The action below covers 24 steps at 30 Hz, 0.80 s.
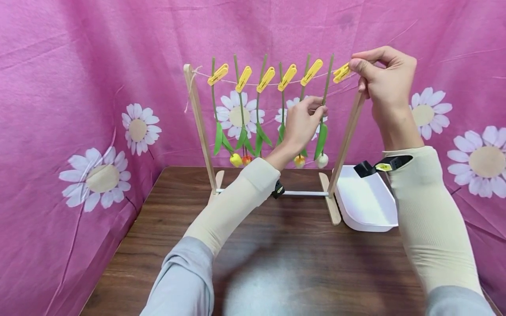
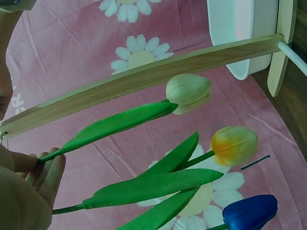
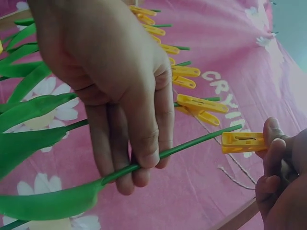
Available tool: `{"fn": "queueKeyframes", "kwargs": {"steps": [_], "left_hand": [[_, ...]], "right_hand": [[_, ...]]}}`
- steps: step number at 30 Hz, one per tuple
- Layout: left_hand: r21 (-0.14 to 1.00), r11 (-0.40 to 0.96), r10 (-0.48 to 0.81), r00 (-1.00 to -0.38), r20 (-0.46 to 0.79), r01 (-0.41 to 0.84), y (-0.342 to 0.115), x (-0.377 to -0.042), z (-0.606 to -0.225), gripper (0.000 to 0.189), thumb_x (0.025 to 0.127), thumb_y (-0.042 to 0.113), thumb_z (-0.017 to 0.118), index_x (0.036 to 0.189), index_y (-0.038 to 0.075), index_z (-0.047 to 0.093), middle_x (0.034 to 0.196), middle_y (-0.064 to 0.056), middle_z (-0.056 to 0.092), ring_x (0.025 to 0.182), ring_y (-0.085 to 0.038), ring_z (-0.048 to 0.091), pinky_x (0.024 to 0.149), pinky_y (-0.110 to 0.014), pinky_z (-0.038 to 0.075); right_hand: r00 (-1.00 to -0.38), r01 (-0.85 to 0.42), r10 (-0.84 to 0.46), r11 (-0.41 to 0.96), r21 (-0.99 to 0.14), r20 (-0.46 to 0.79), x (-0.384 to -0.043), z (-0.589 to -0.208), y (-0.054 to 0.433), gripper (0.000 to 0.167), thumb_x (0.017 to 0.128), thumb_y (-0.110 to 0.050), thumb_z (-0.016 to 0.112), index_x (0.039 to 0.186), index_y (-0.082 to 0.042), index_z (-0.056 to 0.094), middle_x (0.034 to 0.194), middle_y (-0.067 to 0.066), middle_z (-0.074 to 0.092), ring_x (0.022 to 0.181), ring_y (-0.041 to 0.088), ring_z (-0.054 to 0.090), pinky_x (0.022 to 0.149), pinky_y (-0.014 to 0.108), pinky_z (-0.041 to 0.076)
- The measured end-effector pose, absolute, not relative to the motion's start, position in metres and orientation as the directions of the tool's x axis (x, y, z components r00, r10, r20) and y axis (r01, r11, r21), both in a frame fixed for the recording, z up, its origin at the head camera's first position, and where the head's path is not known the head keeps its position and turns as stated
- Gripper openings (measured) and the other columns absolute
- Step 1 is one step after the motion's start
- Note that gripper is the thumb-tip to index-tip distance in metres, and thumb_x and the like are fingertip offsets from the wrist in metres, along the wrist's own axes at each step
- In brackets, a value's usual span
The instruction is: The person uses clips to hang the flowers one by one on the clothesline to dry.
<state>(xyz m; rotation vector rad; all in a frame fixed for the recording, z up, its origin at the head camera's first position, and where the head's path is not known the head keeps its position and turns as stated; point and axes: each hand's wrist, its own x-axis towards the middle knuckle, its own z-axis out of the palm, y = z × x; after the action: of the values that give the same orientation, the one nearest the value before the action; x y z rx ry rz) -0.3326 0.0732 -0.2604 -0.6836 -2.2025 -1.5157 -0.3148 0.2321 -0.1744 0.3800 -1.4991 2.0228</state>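
In the head view, my left hand (image 1: 302, 120) pinches the green stem of a white artificial tulip (image 1: 322, 160), which hangs head down near the right post. My right hand (image 1: 389, 81) pinches a yellow clothespin (image 1: 341, 73) close to the string's right end. The right wrist view has the tip of the tulip stem (image 3: 206, 141) right at this clothespin's (image 3: 242, 142) jaws. Several other tulips, such as the yellow-orange one (image 2: 235, 146) and the blue one (image 2: 252, 213), hang upside down from the string (image 1: 272, 84), each held by a yellow clothespin (image 1: 243, 79).
A wooden stand (image 1: 199, 118) carries the string between two posts, with a white rod (image 1: 304, 193) joining their feet. Beside its right foot is a white plastic tray (image 1: 365, 193). Everything stands on a brown wooden table (image 1: 174, 210) before a pink flowered cloth (image 1: 253, 26).
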Motion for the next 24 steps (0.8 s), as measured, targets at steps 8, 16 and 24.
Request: {"fn": "queueKeyframes", "kwargs": {"steps": [8,16,24], "left_hand": [[0.762,0.295,0.164,-0.816,0.555,0.577,0.074,-0.331,-0.258,0.027,0.105,0.012,0.068,0.129,0.001,0.072,0.114,-0.008,0.082,0.096,-0.009,0.079,0.078,-0.010,0.056],[0.760,0.303,0.161,-0.817,0.554,0.575,0.075,-0.331,-0.257,0.026,0.106,0.012,0.067,0.130,0.001,0.072,0.120,-0.009,0.081,0.098,-0.011,0.079,0.078,-0.008,0.056],[0.738,0.321,0.168,-0.803,0.572,0.593,0.075,-0.333,-0.256,0.025,0.105,0.010,0.068,0.128,0.001,0.073,0.118,-0.010,0.081,0.097,-0.013,0.080,0.079,-0.009,0.056]], "right_hand": [[-0.816,-0.570,0.274,-0.226,-0.790,0.510,-0.321,-0.164,0.229,0.018,0.080,0.005,0.091,0.093,0.009,0.080,0.070,0.012,0.077,0.030,0.011,0.047,0.029,0.021,0.032],[-0.863,-0.496,0.235,-0.231,-0.837,0.447,-0.326,-0.163,0.227,0.018,0.079,0.001,0.092,0.093,0.005,0.082,0.070,0.010,0.077,0.029,0.012,0.048,0.027,0.022,0.031],[-0.887,-0.455,0.174,-0.173,-0.873,0.428,-0.323,-0.162,0.226,0.020,0.081,0.000,0.092,0.098,0.002,0.083,0.072,0.009,0.078,0.029,0.014,0.051,0.028,0.022,0.033]]}}
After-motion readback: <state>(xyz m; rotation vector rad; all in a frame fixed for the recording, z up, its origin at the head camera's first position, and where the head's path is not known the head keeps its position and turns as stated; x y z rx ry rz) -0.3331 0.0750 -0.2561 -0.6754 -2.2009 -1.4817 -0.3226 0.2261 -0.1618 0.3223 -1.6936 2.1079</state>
